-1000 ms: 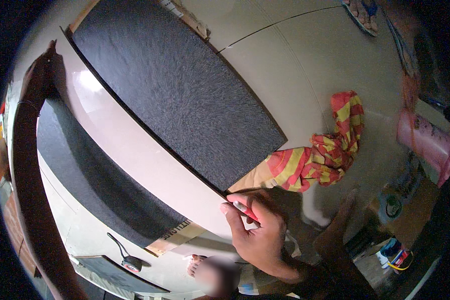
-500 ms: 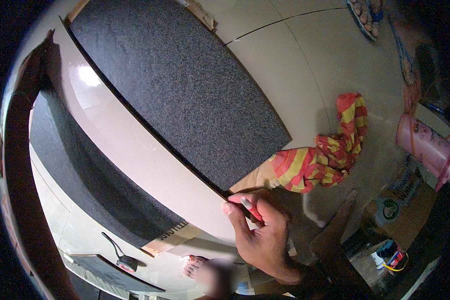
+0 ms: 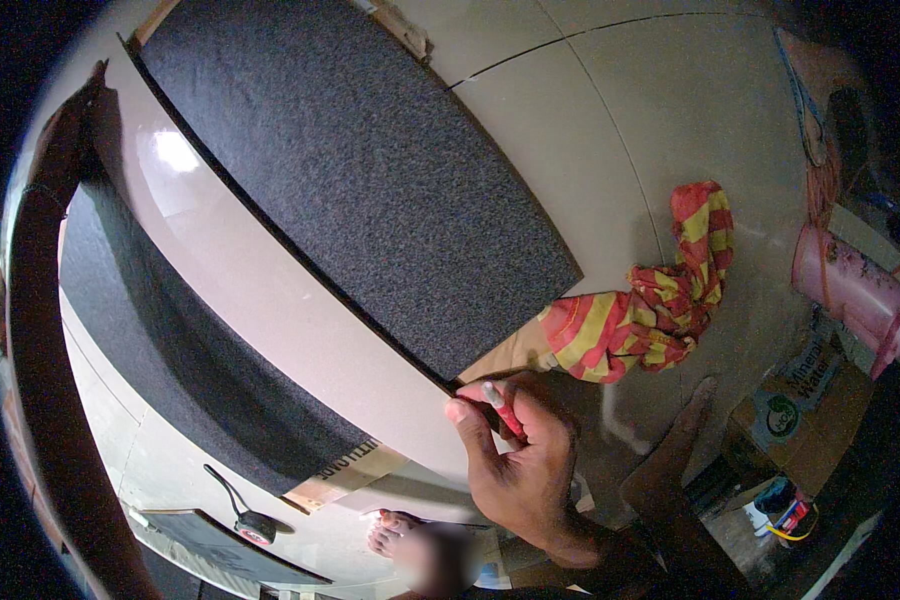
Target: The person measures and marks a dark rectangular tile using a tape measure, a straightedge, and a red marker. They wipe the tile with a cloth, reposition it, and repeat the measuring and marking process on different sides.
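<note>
A long glossy white board (image 3: 300,300) with a dark edge runs diagonally between two dark speckled panels. The wider speckled panel (image 3: 360,190) lies on its right, over brown cardboard; the narrower dark panel (image 3: 200,350) is on its left. My right hand (image 3: 530,470) is closed at the board's near corner, thumb and fingers at the edge. In that same hand sits a slim red pen-like tool (image 3: 505,408) with a grey tip. At the board's far left end is my left hand (image 3: 92,95), in deep shadow, its fingers mostly hidden.
A red and yellow cloth (image 3: 660,310) lies crumpled beside the wide panel's near corner. Toward the right are a pink cylindrical container (image 3: 850,285) and a cardboard box (image 3: 805,410). A tape measure (image 3: 254,527) with a strap rests near my foot (image 3: 395,535).
Another person's sandalled foot at the upper right has gone out of view. Both my hands and the board stay in nearly the same place.
</note>
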Action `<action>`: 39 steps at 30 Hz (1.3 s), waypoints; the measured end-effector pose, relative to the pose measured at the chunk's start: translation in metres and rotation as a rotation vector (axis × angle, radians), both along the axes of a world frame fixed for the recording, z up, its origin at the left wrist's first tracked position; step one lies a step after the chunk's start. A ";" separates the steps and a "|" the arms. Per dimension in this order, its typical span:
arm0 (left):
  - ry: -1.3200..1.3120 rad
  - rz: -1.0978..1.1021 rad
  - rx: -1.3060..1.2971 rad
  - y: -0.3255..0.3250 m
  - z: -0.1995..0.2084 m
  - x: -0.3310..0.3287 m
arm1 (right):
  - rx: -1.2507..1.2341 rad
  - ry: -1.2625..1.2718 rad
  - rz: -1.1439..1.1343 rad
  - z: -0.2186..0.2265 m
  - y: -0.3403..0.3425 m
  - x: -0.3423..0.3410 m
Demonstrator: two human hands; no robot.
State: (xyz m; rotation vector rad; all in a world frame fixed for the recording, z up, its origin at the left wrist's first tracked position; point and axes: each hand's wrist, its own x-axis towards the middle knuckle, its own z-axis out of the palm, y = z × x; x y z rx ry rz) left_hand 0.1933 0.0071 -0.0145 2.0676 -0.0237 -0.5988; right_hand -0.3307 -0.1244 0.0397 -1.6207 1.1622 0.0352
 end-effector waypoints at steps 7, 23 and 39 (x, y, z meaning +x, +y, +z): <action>-0.001 -0.029 -0.105 0.031 -0.024 0.030 | -0.015 -0.006 -0.049 -0.002 0.006 -0.001; -0.127 0.133 -0.113 0.009 -0.004 -0.029 | -0.105 0.042 0.023 -0.001 0.007 0.003; -0.121 0.166 -0.091 0.002 0.010 -0.042 | -0.162 0.032 0.045 -0.008 0.009 -0.002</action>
